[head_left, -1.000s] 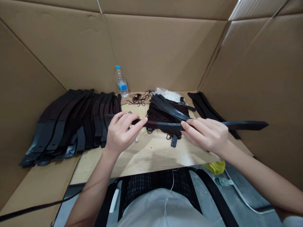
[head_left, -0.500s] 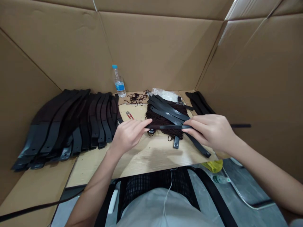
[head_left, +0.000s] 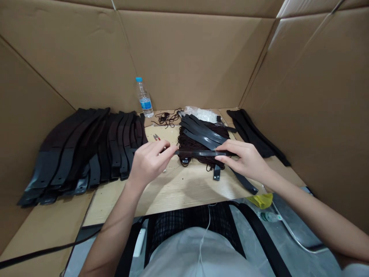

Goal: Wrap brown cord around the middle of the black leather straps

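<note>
Cardboard walls (head_left: 196, 57) box in the whole spot, with a pale wooden tabletop (head_left: 173, 192) in front of them. From the head camera, the main thing is a dark narrow strip (head_left: 198, 153) strung between the person's two hands. It runs pretty much straight left to right, nearly level and turned edge-on to the camera, and judging by the shadow it's up off the wood.

Left hand (head_left: 150, 159) has its fingers pinched on the strip on one side of the bare stretch, right hand (head_left: 242, 157) has thumb and fingers clamped around it on the other. So neither hand is really nearer: that middle stretch sits right between them, with the long axis pointing from one grip to the other. Can't tell exactly where the ends are, the hands cover too much.

Just beyond it there's a bundle of dark cord (head_left: 187, 143) with a fan of black strips (head_left: 201, 130) on top. Bigger pile of curved strips (head_left: 66, 154) over on the left, a few more dark pieces (head_left: 256, 136) by the right wall. Red snips (head_left: 156, 137) lie just past the left hand, and a water bottle (head_left: 145, 100) stands farther back.
</note>
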`<act>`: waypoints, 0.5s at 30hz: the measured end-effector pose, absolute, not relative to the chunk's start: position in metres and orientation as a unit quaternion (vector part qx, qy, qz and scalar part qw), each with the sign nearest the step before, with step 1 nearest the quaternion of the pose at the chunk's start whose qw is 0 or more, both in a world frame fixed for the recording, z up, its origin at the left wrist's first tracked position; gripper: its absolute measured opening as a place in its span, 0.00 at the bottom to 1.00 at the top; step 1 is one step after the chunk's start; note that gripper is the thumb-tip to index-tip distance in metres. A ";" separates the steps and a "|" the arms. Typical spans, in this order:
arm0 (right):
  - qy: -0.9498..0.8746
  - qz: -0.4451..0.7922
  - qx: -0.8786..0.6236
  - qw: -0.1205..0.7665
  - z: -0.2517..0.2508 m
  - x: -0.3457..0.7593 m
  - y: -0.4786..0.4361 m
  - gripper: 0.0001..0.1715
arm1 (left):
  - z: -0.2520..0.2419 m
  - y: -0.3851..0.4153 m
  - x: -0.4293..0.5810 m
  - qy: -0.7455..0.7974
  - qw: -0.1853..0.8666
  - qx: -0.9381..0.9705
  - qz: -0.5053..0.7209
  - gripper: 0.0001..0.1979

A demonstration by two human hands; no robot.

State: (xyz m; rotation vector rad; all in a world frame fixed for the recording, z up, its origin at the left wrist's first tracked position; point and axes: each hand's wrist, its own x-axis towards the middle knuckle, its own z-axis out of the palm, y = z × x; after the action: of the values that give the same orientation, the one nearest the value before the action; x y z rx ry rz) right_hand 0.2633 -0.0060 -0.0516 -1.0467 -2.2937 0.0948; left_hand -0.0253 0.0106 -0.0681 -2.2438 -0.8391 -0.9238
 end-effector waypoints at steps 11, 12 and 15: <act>-0.842 0.088 -0.426 0.318 -0.045 0.256 -0.005 0.18 | -0.069 0.009 -0.029 -0.318 0.274 -0.836 -0.354 0.09; -0.837 0.102 -0.438 0.313 -0.044 0.256 -0.005 0.19 | -0.070 0.009 -0.028 -0.317 0.277 -0.836 -0.353 0.10; -0.815 0.154 -0.470 0.302 -0.042 0.256 -0.006 0.21 | -0.071 0.009 -0.027 -0.311 0.278 -0.840 -0.346 0.11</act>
State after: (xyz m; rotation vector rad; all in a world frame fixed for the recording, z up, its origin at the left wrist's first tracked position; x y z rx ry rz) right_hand 0.2564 -0.0063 -0.0422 -1.2459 -2.1622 0.4087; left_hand -0.0269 0.0093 -0.0707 -2.2559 -0.8357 -0.9279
